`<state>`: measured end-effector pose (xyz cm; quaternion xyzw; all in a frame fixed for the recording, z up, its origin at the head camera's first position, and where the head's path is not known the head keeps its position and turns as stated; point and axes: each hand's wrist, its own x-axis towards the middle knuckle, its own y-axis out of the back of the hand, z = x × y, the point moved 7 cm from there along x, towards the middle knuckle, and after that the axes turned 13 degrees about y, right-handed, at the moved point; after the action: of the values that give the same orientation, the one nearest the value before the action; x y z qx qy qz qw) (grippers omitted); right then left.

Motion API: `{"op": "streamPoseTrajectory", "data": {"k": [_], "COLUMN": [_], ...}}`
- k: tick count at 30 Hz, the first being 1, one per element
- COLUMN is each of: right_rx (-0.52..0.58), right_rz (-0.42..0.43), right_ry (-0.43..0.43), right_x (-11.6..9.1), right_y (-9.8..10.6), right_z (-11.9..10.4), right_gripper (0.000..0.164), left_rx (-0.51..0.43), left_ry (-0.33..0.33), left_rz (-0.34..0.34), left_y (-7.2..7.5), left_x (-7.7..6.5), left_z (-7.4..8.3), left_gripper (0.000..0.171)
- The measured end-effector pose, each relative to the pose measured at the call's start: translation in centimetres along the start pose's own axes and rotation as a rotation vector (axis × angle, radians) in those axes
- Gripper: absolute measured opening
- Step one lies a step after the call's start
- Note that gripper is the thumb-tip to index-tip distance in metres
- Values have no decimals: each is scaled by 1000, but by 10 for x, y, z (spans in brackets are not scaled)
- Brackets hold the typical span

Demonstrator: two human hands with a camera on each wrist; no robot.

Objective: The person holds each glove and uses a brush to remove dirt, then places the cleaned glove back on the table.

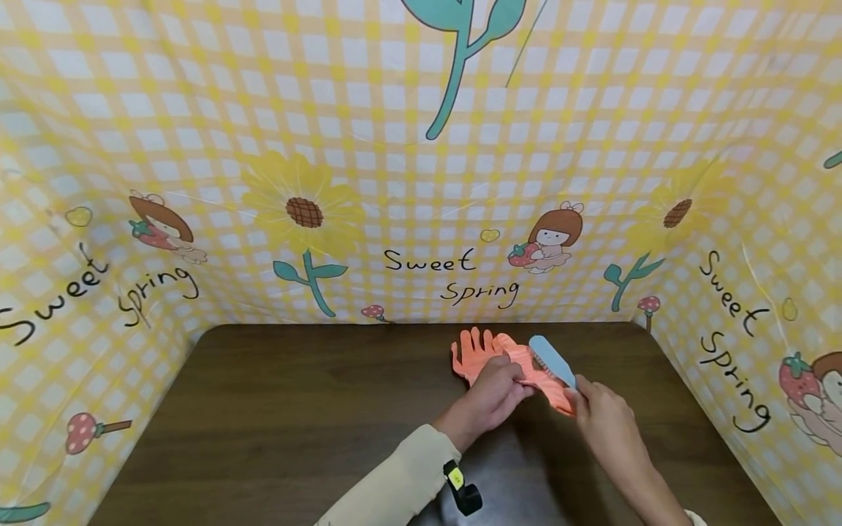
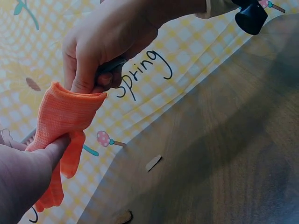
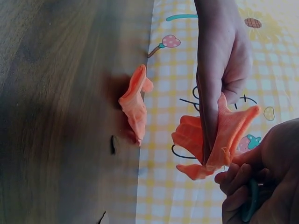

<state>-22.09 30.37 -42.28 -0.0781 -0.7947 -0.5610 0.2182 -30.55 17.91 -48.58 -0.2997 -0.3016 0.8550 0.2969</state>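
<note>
My left hand point(image 1: 493, 394) holds an orange knitted glove point(image 1: 526, 359), its thumb lying over the fabric. In the left wrist view that glove point(image 2: 70, 114) hangs with its cuff up and its fingers down. My right hand point(image 1: 605, 424) grips the handle of a light blue brush point(image 1: 552, 359), whose bristles face the glove in the head view. Whether the bristles touch the fabric I cannot tell. In the right wrist view the fingers of the right hand point(image 3: 275, 172) curl round the handle point(image 3: 252, 200), close beside the cuff. A second orange glove point(image 3: 135, 107) lies on the table.
The dark wooden table point(image 1: 296, 424) is walled by yellow checked cloth point(image 1: 408, 183) at the back and both sides. Small light scraps point(image 2: 153, 162) lie on the tabletop. A black device point(image 1: 467, 498) is strapped at the left sleeve point(image 1: 401, 471).
</note>
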Motion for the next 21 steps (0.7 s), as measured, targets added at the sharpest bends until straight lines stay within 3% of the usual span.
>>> {"op": "streamPoseTrajectory", "data": {"k": [6,13,15,19,21], "right_rx": [30,51,58,40,48], "right_rz": [-39,-46,-59,-29,-18], "right_ry": [-32,-55,-62,-82,-93], "right_x": [-1,1,2,3,3], "right_y": [-1,1,1,6,8], "right_z": [6,13,15,17,14], "right_gripper": [34,18,17,19,17], "left_rx": [15,50,51,42,35], "left_ry": [-8,-41,-48,-55,-57], "left_rz": [-18,-57,-58,-44,-37], "left_y": [0,-1,0,3,4], "left_x": [-1,-3,-2,-2,-2], "left_z": [-2,-1,-1,0,1], "left_gripper": [74,67,60,23,29]}}
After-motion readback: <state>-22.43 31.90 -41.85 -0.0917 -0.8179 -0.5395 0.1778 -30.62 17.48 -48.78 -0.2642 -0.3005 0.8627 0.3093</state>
